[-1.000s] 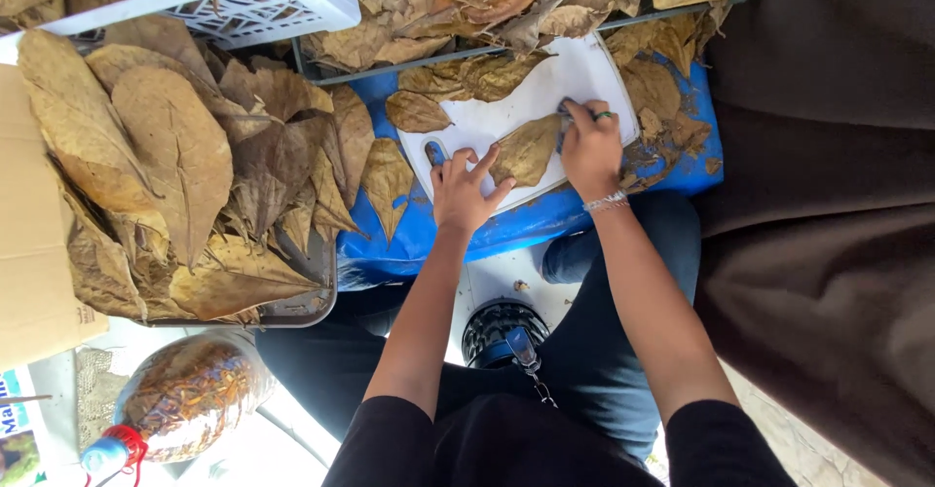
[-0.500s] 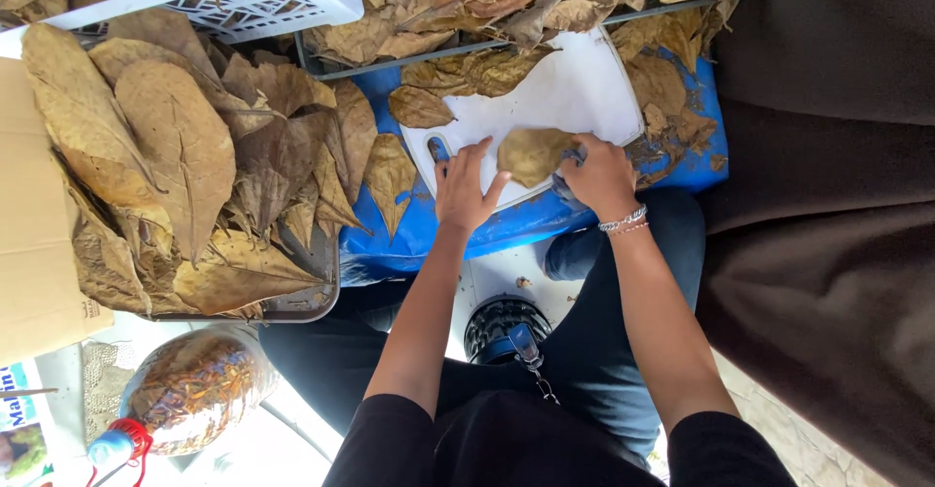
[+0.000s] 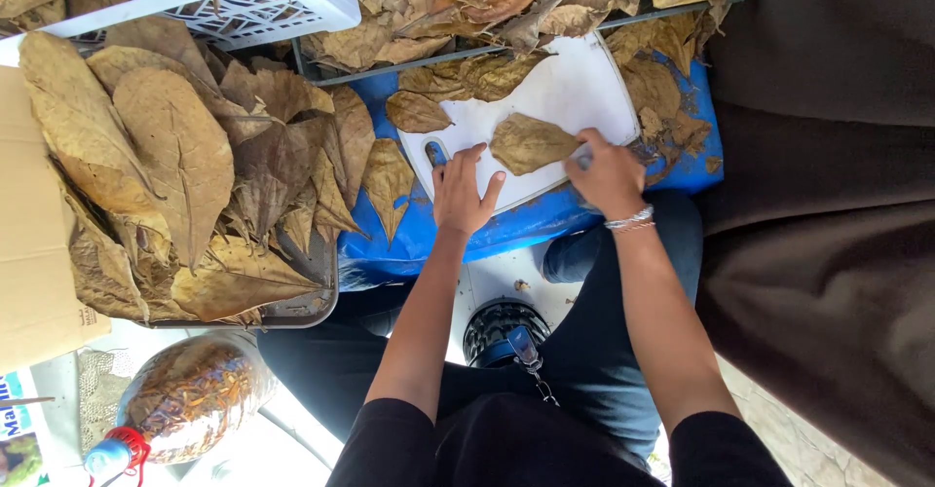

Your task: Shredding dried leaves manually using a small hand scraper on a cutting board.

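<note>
A white cutting board (image 3: 575,88) lies on a blue-covered surface (image 3: 409,239) over my lap. One dry brown leaf (image 3: 526,143) rests flat on its near part. My left hand (image 3: 463,190) lies open, palm down, on the board's near left corner, just left of the leaf. My right hand (image 3: 609,175) is curled at the leaf's right tip, closed round a small pale tool that touches the leaf's edge. Two more leaves (image 3: 458,83) lie at the board's far left edge.
A tray heaped with large dry leaves (image 3: 185,156) stands to the left, a white plastic basket (image 3: 243,0) beyond it. More leaves (image 3: 467,0) pile behind the board. A cardboard box (image 3: 29,253), a bottle of shredded leaf (image 3: 190,394), and brown cloth (image 3: 828,205) at right.
My right hand has slid from the leaf's far side to its right tip. The leaf now lies flat and fully uncovered. My left hand has stayed on the board.
</note>
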